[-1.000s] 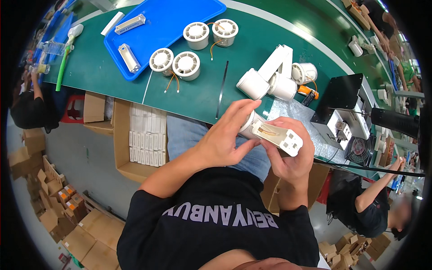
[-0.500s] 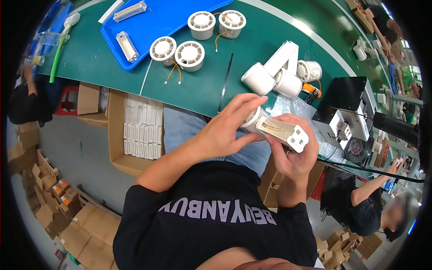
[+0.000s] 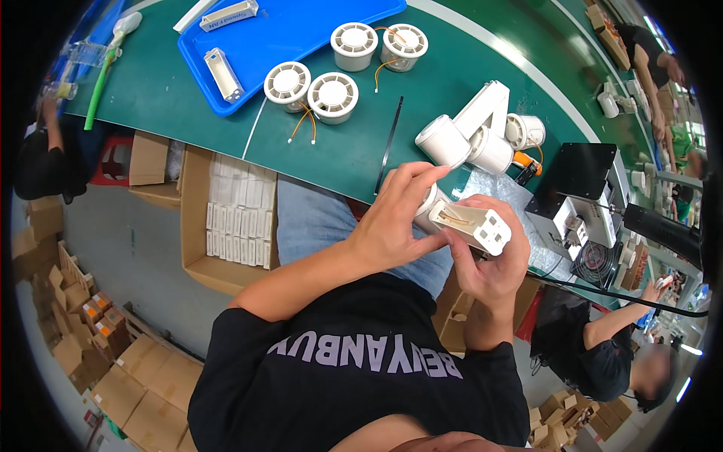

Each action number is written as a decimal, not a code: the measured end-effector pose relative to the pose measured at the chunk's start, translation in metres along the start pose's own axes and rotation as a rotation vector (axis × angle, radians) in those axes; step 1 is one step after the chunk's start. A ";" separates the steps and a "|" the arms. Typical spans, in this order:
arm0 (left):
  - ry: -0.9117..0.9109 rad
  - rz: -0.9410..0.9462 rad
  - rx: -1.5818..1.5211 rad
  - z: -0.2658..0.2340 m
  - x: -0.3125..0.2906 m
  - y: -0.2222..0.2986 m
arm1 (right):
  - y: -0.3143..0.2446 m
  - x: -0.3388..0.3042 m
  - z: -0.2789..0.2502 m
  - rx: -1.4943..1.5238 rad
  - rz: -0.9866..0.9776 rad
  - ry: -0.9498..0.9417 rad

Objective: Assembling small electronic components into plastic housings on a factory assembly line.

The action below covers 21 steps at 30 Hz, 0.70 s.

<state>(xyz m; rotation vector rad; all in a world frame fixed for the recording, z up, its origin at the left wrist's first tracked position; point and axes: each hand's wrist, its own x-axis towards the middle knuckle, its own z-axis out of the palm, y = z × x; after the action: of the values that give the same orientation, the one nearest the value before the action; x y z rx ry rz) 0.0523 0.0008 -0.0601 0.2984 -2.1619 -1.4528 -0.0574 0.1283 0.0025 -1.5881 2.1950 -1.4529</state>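
Housing (image 3: 482, 230) in 2 hands (image 3: 392, 226), wires (image 3: 456, 220) inside, count unclear

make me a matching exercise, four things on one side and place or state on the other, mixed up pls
Things
1. left hand
2. tray
3. thin strip
4. right hand

Places and states
A. black, on the green tabletop
B. at the open, trough-shaped end of the held white part
C. at the round end of the held white part
D. blue, with two white troughs in it

Right pairs: 1-C, 2-D, 3-A, 4-B
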 end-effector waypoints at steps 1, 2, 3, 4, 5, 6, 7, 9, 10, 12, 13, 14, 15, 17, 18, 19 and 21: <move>0.002 0.003 0.000 -0.001 0.001 0.001 | -0.001 0.000 -0.001 0.010 0.007 0.001; 0.014 0.008 -0.006 -0.002 0.002 0.001 | -0.001 0.001 0.000 0.006 0.010 -0.004; 0.025 0.014 -0.012 -0.003 0.004 0.000 | -0.001 0.001 0.001 -0.006 -0.012 0.003; 0.028 0.012 -0.016 -0.004 0.005 -0.001 | -0.001 0.002 0.002 -0.018 -0.034 0.009; 0.037 0.013 -0.031 -0.006 0.006 -0.001 | -0.002 0.002 0.003 -0.018 -0.035 0.004; 0.046 0.014 -0.045 -0.006 0.007 -0.002 | -0.002 0.002 0.003 -0.019 -0.040 0.009; 0.050 0.014 -0.046 -0.007 0.007 -0.003 | -0.003 0.002 0.004 -0.021 -0.045 0.013; 0.056 -0.010 -0.081 -0.006 0.006 -0.007 | -0.006 0.000 0.006 0.012 -0.009 0.001; 0.057 -0.009 -0.082 -0.007 0.005 -0.008 | -0.008 -0.001 0.007 0.045 0.027 -0.009; 0.036 -0.077 -0.144 -0.006 0.002 -0.010 | -0.009 0.000 0.007 0.045 0.020 -0.020; 0.037 -0.078 -0.146 -0.006 0.002 -0.010 | -0.009 0.000 0.008 0.047 0.012 -0.028; 0.058 -0.036 -0.128 -0.007 0.003 -0.011 | -0.009 0.000 0.008 0.045 0.014 -0.031; 0.080 0.005 -0.110 -0.007 0.004 -0.011 | -0.009 -0.001 0.008 0.052 0.016 -0.022; 0.094 0.054 -0.082 -0.008 0.007 -0.010 | -0.008 0.001 0.009 0.058 0.020 -0.016; 0.108 0.106 -0.052 -0.008 0.008 -0.010 | -0.008 0.003 0.010 0.031 -0.006 -0.009; 0.109 0.102 -0.053 -0.009 0.009 -0.011 | -0.009 0.004 0.011 0.005 -0.032 -0.002; 0.106 0.146 -0.068 -0.010 0.010 -0.013 | -0.013 0.007 0.013 -0.008 -0.032 -0.001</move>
<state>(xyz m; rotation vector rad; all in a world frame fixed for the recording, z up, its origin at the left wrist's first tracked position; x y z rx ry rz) 0.0472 -0.0165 -0.0657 0.1847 -2.0026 -1.3934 -0.0448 0.1139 0.0075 -1.6335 2.1872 -1.4529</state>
